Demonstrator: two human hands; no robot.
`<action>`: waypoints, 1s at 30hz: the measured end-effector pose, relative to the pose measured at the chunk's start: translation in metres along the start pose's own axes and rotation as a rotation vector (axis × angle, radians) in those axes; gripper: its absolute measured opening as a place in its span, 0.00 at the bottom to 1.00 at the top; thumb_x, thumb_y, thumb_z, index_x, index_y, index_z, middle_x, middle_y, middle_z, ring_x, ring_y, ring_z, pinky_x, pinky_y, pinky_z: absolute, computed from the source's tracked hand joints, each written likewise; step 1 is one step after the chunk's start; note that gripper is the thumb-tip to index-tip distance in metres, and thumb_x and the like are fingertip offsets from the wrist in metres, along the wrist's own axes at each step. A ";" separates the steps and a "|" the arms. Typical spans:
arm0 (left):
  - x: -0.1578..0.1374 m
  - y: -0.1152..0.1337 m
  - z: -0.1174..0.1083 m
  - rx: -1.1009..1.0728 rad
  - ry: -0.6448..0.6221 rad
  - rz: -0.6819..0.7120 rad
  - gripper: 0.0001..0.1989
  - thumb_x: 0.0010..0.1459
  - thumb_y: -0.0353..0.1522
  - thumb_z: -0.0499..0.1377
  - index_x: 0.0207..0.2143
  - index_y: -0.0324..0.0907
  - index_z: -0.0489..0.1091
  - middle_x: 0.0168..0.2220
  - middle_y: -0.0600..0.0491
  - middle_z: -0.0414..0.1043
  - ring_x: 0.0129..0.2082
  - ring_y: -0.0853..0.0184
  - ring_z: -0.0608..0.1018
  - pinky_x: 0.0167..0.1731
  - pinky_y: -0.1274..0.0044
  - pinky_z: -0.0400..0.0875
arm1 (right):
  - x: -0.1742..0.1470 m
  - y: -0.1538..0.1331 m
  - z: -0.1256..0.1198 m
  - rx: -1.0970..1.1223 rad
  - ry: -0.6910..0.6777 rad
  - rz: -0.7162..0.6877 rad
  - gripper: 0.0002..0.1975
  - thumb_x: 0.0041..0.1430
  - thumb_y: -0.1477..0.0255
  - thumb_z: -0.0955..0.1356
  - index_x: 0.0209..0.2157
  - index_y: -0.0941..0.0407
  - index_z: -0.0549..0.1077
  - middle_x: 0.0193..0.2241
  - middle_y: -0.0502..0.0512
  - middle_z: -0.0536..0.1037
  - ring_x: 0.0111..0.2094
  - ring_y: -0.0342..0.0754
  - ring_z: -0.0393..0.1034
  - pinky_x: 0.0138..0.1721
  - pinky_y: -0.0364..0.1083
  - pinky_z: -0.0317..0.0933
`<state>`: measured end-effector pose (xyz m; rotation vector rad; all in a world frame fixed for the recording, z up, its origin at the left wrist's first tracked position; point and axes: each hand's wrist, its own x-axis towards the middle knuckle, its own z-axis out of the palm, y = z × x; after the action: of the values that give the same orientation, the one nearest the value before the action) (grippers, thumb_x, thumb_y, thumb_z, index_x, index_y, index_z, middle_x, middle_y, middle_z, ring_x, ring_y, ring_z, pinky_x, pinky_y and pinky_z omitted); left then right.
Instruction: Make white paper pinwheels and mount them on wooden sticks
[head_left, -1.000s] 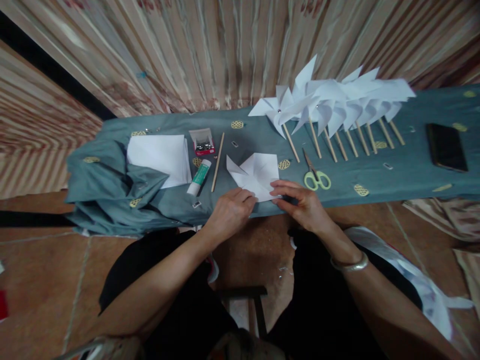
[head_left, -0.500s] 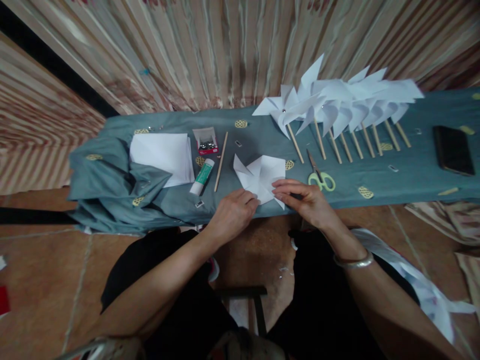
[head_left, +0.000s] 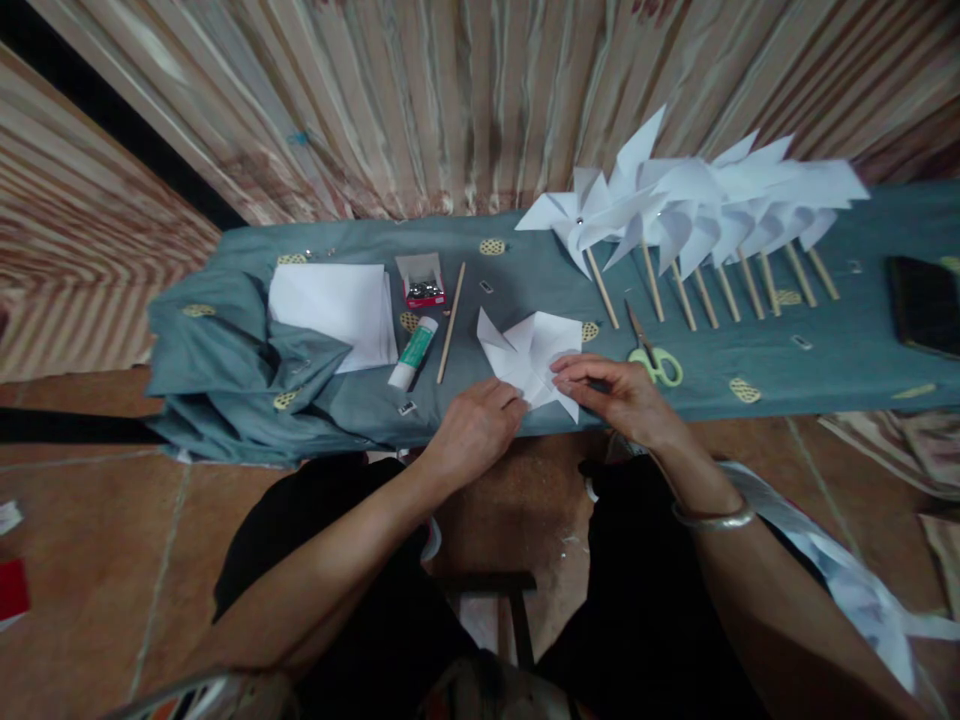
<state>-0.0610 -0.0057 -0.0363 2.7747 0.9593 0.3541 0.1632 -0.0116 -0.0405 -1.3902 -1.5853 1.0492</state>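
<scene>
A white paper pinwheel (head_left: 534,347), without a stick, lies at the front edge of the cloth-covered table, its blades partly folded. My left hand (head_left: 480,425) pinches its lower left part, fingers closed. At its right side my right hand (head_left: 611,395) is closed on the paper between thumb and fingers; the fingertips cover part of it. Left of the paper lie a wooden stick (head_left: 451,325), a glue stick (head_left: 413,353) and a small open red box (head_left: 421,281) of shiny metal pins. Scissors with green handles (head_left: 656,365) rest just right of my right hand.
A row of finished white pinwheels (head_left: 705,205) on wooden sticks lies along the back right. A stack of white paper (head_left: 330,310) sits at the left, partly under bunched cloth (head_left: 247,370). A black phone (head_left: 926,305) lies at the far right.
The whole view has shifted slightly, so things sit a little farther right. Both hands stay on the paper pinwheel, with the right fingers slightly farther over it.
</scene>
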 end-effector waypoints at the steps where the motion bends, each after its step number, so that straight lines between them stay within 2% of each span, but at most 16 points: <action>1: 0.000 0.000 0.000 0.000 -0.007 -0.004 0.08 0.65 0.28 0.53 0.38 0.39 0.73 0.37 0.49 0.74 0.38 0.63 0.74 0.37 0.73 0.71 | 0.001 0.001 0.001 0.003 0.014 -0.004 0.12 0.53 0.58 0.73 0.28 0.53 0.79 0.40 0.58 0.81 0.44 0.54 0.75 0.47 0.55 0.66; 8: 0.000 0.001 -0.003 -0.017 -0.041 -0.021 0.09 0.66 0.29 0.53 0.40 0.38 0.73 0.37 0.50 0.74 0.39 0.63 0.74 0.38 0.73 0.70 | 0.006 0.004 0.006 -0.057 0.069 -0.031 0.12 0.50 0.59 0.74 0.24 0.52 0.77 0.38 0.57 0.81 0.42 0.54 0.75 0.43 0.54 0.67; 16: 0.000 0.000 -0.001 -0.017 -0.010 -0.019 0.08 0.66 0.29 0.53 0.37 0.38 0.72 0.37 0.50 0.74 0.38 0.63 0.74 0.37 0.74 0.70 | 0.006 0.000 -0.005 -0.025 -0.046 -0.007 0.11 0.53 0.58 0.73 0.28 0.51 0.79 0.42 0.57 0.81 0.46 0.54 0.75 0.50 0.56 0.66; 22: -0.001 0.001 -0.001 -0.021 -0.017 -0.012 0.10 0.66 0.28 0.52 0.37 0.38 0.72 0.37 0.49 0.74 0.38 0.63 0.73 0.37 0.73 0.71 | 0.009 0.005 0.007 -0.046 0.051 -0.061 0.09 0.52 0.62 0.73 0.26 0.52 0.77 0.41 0.57 0.81 0.44 0.53 0.75 0.48 0.55 0.67; 25: -0.001 0.002 0.001 -0.050 0.014 -0.015 0.09 0.66 0.29 0.52 0.43 0.37 0.71 0.39 0.48 0.74 0.39 0.62 0.73 0.40 0.72 0.72 | 0.010 0.004 0.014 -0.076 0.089 -0.114 0.06 0.53 0.66 0.73 0.27 0.52 0.77 0.40 0.57 0.80 0.45 0.53 0.75 0.50 0.55 0.66; 28: -0.001 0.005 0.002 -0.098 0.063 -0.005 0.15 0.66 0.29 0.53 0.53 0.36 0.66 0.41 0.49 0.74 0.41 0.62 0.74 0.43 0.70 0.73 | 0.012 0.001 0.017 -0.090 0.106 -0.132 0.03 0.53 0.68 0.72 0.27 0.52 0.77 0.41 0.57 0.80 0.46 0.53 0.75 0.51 0.55 0.65; 30: 0.000 0.006 0.002 -0.134 0.067 0.018 0.15 0.66 0.29 0.52 0.54 0.37 0.65 0.43 0.48 0.74 0.43 0.63 0.74 0.45 0.70 0.73 | 0.014 0.000 0.018 -0.090 0.104 -0.123 0.03 0.53 0.69 0.72 0.27 0.52 0.77 0.41 0.57 0.81 0.45 0.53 0.75 0.51 0.55 0.65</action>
<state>-0.0570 -0.0107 -0.0370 2.6672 0.8913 0.4974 0.1452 0.0004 -0.0467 -1.3657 -1.6359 0.8286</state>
